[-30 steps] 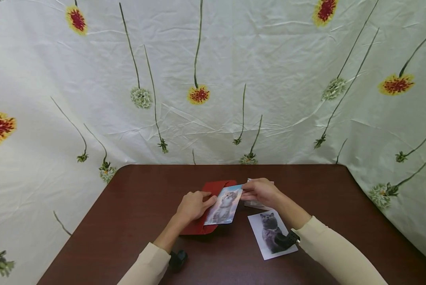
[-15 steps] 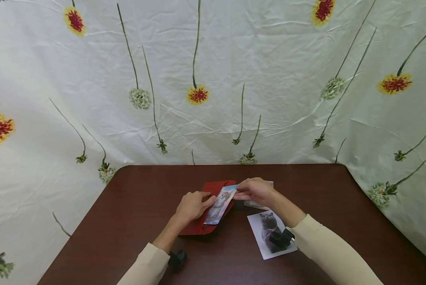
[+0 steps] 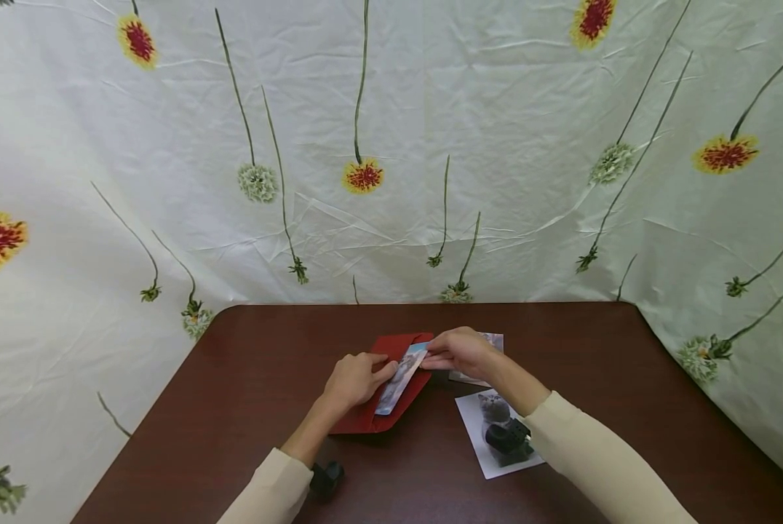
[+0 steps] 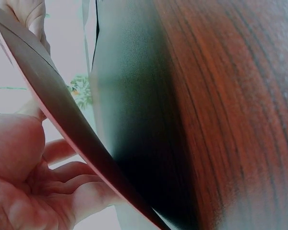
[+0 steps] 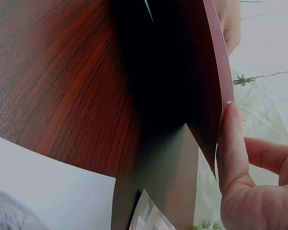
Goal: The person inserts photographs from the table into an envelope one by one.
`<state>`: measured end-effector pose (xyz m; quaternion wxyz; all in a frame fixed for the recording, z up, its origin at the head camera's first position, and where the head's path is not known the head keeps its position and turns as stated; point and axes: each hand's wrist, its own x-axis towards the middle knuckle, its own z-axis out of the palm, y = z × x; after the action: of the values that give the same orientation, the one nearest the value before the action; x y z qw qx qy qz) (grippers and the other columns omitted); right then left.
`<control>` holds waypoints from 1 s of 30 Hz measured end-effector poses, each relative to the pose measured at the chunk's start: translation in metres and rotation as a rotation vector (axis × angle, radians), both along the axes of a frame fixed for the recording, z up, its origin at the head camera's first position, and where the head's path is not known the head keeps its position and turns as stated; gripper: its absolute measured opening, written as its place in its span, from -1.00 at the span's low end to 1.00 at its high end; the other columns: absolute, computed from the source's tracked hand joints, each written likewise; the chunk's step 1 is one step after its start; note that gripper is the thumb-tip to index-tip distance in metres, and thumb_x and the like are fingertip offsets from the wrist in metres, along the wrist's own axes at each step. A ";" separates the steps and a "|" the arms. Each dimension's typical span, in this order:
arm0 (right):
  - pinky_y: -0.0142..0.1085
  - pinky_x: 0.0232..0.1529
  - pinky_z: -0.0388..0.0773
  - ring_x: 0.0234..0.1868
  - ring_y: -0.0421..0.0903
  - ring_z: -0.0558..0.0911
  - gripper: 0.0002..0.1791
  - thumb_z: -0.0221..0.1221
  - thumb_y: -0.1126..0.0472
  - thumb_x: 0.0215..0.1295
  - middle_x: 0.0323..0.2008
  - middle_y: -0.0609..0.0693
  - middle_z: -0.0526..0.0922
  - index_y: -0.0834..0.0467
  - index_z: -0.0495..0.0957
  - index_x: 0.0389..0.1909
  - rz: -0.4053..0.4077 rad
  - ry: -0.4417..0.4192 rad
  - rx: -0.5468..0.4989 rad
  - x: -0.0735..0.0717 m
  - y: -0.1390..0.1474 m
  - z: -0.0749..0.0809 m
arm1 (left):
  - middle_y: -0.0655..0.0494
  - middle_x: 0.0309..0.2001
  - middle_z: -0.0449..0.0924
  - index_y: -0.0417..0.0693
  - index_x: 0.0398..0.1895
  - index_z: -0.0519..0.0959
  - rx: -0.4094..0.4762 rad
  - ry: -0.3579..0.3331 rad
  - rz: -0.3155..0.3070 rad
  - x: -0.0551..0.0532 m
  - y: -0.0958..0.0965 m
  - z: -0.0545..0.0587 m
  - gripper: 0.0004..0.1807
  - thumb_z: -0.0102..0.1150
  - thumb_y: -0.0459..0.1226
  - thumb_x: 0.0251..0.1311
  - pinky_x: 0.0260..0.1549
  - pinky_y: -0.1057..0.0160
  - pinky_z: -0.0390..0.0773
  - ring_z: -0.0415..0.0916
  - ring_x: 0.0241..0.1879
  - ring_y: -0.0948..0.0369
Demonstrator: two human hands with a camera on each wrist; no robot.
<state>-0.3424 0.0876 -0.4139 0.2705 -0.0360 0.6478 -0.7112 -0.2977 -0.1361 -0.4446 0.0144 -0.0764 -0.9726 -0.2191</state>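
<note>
The left hand rests on the red envelope with relaxed fingers, while the right hand pinches the upper right end of the kitten card, a narrow strip showing between the envelope's red sides. Nearby, a gray cat photo and another partly hidden picture lie on the dark wooden table.

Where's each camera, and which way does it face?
Head: on the head, looking forward and down at the red envelope; left hand, right hand and sleeves show.
Left wrist: at that wrist, facing envelope and tabletop; both hands show.
Right wrist: at that wrist, facing envelope, tabletop and grey cat picture; both hands show.
Shared by both wrist views: envelope, tabletop, flowered cloth.
</note>
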 end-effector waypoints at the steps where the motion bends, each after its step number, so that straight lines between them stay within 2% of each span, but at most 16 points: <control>1: -0.29 -0.14 0.71 -0.34 -0.11 0.78 -0.59 -0.02 0.45 0.48 -0.28 0.18 0.69 0.66 0.34 0.21 0.003 -0.002 0.003 0.000 0.000 0.000 | -0.19 0.12 0.68 -0.06 0.24 0.63 0.000 0.000 0.002 0.000 0.000 0.000 -0.45 0.09 0.10 0.41 -0.10 -0.06 0.65 0.69 -0.07 -0.09; 13: -0.27 -0.20 0.72 -0.40 -0.10 0.78 -0.67 0.02 0.48 0.44 -0.34 0.18 0.72 0.65 0.46 0.10 0.000 -0.011 0.036 -0.006 -0.009 -0.010 | -0.18 0.14 0.68 -0.04 0.23 0.64 -0.013 0.002 0.007 -0.001 0.000 -0.002 -0.45 0.09 0.10 0.41 -0.04 -0.07 0.65 0.68 -0.02 -0.11; 24: -0.25 -0.23 0.73 -0.45 -0.08 0.76 -0.76 0.05 0.51 0.39 -0.41 0.17 0.68 0.64 0.52 -0.06 -0.032 -0.017 0.057 -0.006 -0.019 -0.014 | -0.21 0.09 0.69 -0.06 0.21 0.66 -0.019 0.014 -0.009 0.000 0.000 -0.001 -0.46 0.11 0.09 0.41 -0.17 -0.02 0.66 0.70 -0.11 -0.07; 30: -0.25 -0.21 0.73 -0.44 -0.08 0.76 -0.73 0.05 0.50 0.40 -0.38 0.19 0.68 0.65 0.51 -0.01 -0.029 -0.016 0.061 -0.006 -0.023 -0.016 | -0.21 0.10 0.69 -0.06 0.22 0.65 -0.018 0.004 -0.010 0.000 0.000 -0.002 -0.47 0.10 0.09 0.41 -0.15 -0.03 0.66 0.70 -0.09 -0.08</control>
<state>-0.3488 0.0648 -0.4295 0.2662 -0.0128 0.6675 -0.6953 -0.2978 -0.1357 -0.4461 0.0147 -0.0818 -0.9741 -0.2103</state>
